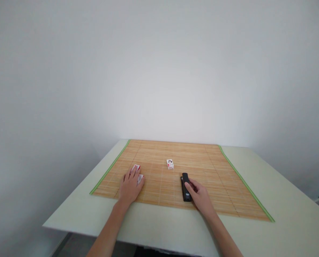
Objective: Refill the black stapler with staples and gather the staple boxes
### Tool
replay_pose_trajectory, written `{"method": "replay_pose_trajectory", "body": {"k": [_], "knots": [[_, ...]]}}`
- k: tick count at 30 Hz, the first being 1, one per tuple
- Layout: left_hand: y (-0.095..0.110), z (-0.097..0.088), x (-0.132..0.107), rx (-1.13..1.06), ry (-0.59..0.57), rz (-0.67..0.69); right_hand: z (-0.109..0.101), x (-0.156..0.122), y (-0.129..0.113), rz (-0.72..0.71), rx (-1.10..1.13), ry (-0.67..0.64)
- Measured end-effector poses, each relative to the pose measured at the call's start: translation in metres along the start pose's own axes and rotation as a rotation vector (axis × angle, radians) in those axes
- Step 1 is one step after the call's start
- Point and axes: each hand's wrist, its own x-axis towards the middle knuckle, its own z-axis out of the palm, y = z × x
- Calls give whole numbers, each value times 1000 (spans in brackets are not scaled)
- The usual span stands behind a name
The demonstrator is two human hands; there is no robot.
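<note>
My left hand (130, 185) lies palm down on the left part of the bamboo mat (159, 192), its fingers apart. Under those fingers is a flat white thing (140, 178), mostly covered, so I cannot tell its kind. A black stapler (185, 187) rests on the mat to the right, its long side pointing away from me. My right hand (198, 194) grips the stapler from its right side, thumb on top. Farther back, between the two hands, stands a small white box (170, 164) with red and dark print.
The mat has green edging (246, 182) on its left and right sides. It covers much of a pale table (159, 221), whose near edge runs below my forearms. A plain white wall (170, 71) rises behind the table.
</note>
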Motion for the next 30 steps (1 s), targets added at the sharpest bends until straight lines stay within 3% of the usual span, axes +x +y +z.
{"method": "replay_pose_trajectory", "body": {"k": [2,4,9,11,13,15,17,24,27,30], "knots": [[7,-3,2,-17,27,-17,8,-3,-3,-16,9,-9],[26,-5,9,-45,37,7,14,-6,-6,-19,10,15],[118,11,50,-194,-108,355,16,-9,-10,-20,4,45],[149,24,69,-199,-154,372,15,-9,-11,-19,14,40],[163,34,83,-198,-173,371,14,-9,-11,-13,18,39],[157,38,90,-193,-180,357,14,-9,-11,-8,17,38],[135,34,90,-185,-181,333,14,-9,-9,-5,4,30],[35,-15,57,-156,-184,282,21,-8,-10,27,-4,-3],[14,-28,46,-178,-172,288,26,-13,-15,53,61,-49],[-2,-32,36,-259,-80,216,34,-25,-19,15,99,-128]]}}
